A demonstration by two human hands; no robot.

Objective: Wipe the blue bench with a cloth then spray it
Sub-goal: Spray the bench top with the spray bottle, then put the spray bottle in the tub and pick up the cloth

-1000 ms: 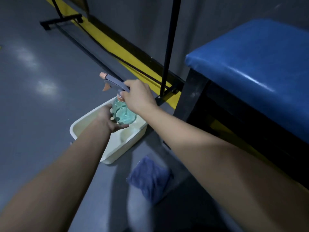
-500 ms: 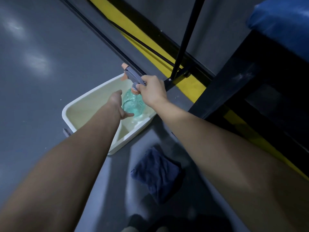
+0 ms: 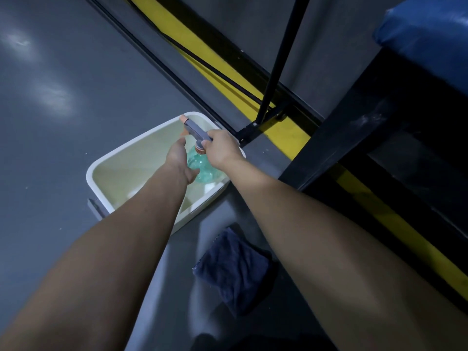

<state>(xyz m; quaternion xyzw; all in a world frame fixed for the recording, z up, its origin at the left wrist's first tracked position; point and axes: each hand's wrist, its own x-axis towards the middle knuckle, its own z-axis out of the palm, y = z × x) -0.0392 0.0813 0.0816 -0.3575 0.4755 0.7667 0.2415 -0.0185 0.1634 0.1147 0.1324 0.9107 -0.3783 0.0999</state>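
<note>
A green spray bottle [image 3: 206, 169] with a grey and orange trigger head sits low inside a white tub [image 3: 106, 163] on the floor. My right hand [image 3: 221, 149] grips the bottle's neck and trigger head. My left hand [image 3: 181, 158] cups the bottle's round body from the left. A dark blue cloth [image 3: 234, 268] lies crumpled on the floor between my forearms, nearer to me than the tub. Only a corner of the blue bench [image 3: 430, 39] shows at the top right, on its black frame.
The floor is grey. A yellow and black strip [image 3: 202, 54] runs along the wall behind the tub. A black slanted pole [image 3: 278, 64] stands on a foot just right of the tub. The bench's black leg [image 3: 336, 138] is close to my right forearm.
Both hands have lowered the spray bottle into the tub. My view has tipped down, so most of the bench has left the frame.
</note>
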